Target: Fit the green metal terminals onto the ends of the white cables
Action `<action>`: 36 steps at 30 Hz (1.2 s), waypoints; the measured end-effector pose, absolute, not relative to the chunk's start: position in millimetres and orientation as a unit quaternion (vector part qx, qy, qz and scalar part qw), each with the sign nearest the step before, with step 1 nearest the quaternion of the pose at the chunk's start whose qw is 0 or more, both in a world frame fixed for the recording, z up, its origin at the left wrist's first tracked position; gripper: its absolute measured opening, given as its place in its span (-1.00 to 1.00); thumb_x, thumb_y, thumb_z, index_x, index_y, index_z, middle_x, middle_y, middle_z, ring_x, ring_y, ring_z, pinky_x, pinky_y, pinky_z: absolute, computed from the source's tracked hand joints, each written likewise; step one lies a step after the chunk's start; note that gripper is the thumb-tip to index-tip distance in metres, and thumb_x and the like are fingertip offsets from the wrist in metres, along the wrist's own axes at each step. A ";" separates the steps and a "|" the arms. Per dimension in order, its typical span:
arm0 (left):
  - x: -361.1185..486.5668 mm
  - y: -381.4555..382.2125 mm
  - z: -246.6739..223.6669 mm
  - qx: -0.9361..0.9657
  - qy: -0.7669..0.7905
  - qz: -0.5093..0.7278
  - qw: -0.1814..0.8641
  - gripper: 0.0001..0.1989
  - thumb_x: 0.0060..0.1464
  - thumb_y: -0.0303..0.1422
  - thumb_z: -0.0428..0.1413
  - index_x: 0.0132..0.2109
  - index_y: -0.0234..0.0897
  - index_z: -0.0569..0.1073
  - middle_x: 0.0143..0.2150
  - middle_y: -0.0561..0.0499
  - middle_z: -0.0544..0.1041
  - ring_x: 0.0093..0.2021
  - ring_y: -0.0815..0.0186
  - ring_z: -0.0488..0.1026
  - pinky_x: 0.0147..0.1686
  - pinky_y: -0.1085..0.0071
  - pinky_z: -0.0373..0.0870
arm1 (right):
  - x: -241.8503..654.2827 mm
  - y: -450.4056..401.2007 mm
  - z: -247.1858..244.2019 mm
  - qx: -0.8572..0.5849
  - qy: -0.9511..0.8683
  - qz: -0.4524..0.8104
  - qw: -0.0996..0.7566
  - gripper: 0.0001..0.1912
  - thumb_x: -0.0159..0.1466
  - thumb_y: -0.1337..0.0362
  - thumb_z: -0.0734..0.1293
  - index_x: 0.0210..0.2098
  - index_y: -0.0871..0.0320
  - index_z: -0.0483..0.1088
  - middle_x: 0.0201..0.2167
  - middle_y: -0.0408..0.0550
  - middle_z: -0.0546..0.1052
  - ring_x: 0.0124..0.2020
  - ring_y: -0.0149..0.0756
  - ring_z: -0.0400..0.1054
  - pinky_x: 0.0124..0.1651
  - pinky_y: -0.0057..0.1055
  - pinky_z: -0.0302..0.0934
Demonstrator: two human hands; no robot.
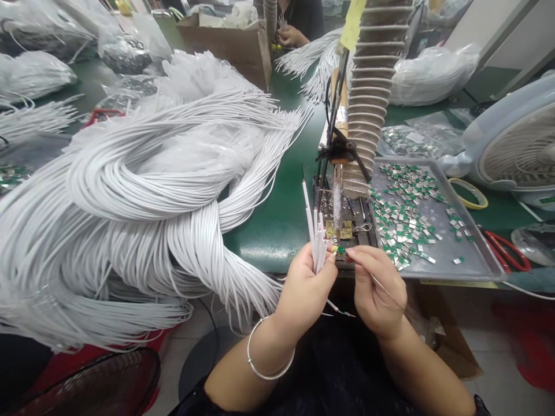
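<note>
My left hand (pixel 309 284) is closed round several white cables (pixel 319 245) that stand up from its fist, their ends pointing away from me. At its fingertips is a small green circuit board (pixel 340 251), with a yellowish part beside it. My right hand (pixel 381 289) pinches at the board's right side and also holds a thin strand (pixel 385 289) that crosses its fingers. Just beyond the board, a soldering iron (pixel 337 199) hangs tip down over a brass-coloured pad (pixel 344 229). What lies between my right fingertips is too small to make out.
Large bundles of white cable (pixel 143 179) cover the left. A grey tray (pixel 468 254) of small boards sits right, near red-handled pliers (pixel 507 251), a tape roll (pixel 468 193) and a fan (pixel 520 133). A ribbed hose (pixel 375 86) hangs centrally. Another person's hand (pixel 292 36) is across the table.
</note>
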State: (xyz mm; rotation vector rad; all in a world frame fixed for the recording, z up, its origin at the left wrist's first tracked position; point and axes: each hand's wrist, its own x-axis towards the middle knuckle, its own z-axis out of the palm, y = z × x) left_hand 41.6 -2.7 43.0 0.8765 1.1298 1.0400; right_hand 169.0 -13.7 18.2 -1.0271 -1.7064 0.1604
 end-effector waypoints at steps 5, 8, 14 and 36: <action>37.5 -5.5 42.3 0.427 0.476 0.434 0.635 -0.94 0.09 -0.40 0.05 -0.29 -0.28 0.39 -0.35 0.06 0.44 -0.32 0.38 0.37 -0.20 0.43 0.29 | 169.9 -16.2 19.6 -0.451 -0.704 0.094 0.540 -0.67 0.24 0.52 0.16 -0.07 0.14 0.37 -0.32 -0.02 0.47 -0.33 -0.33 0.40 -0.30 -0.32 0.37; 35.4 -8.1 41.5 0.469 0.470 0.433 0.609 -0.92 0.09 -0.39 0.05 -0.33 -0.28 0.41 -0.31 0.01 0.47 -0.26 0.34 0.38 -0.16 0.41 0.29 | 170.2 -16.9 21.8 -0.484 -0.705 0.092 0.510 -0.76 0.24 0.47 0.19 -0.15 0.15 0.38 -0.35 -0.03 0.46 -0.35 -0.33 0.40 -0.33 -0.35 0.36; 31.9 -10.4 36.2 0.503 0.482 0.424 0.579 -0.86 0.11 -0.31 0.04 -0.31 -0.28 0.44 -0.31 -0.01 0.48 -0.26 0.31 0.38 -0.19 0.41 0.30 | 171.8 -19.1 18.7 -0.502 -0.708 0.110 0.485 -0.87 0.24 0.43 0.23 -0.25 0.15 0.36 -0.39 -0.08 0.44 -0.40 -0.37 0.36 -0.37 -0.40 0.32; 35.4 -1.8 51.1 0.533 0.520 0.382 0.547 -0.96 0.04 -0.42 0.02 -0.37 -0.27 0.34 -0.35 0.03 0.44 -0.28 0.30 0.38 -0.26 0.40 0.29 | 165.0 -22.1 6.1 -0.496 -0.667 0.100 0.547 -0.61 0.30 0.42 0.12 0.12 0.16 0.12 -0.25 0.00 0.53 -0.25 -0.33 0.47 -0.18 -0.32 0.40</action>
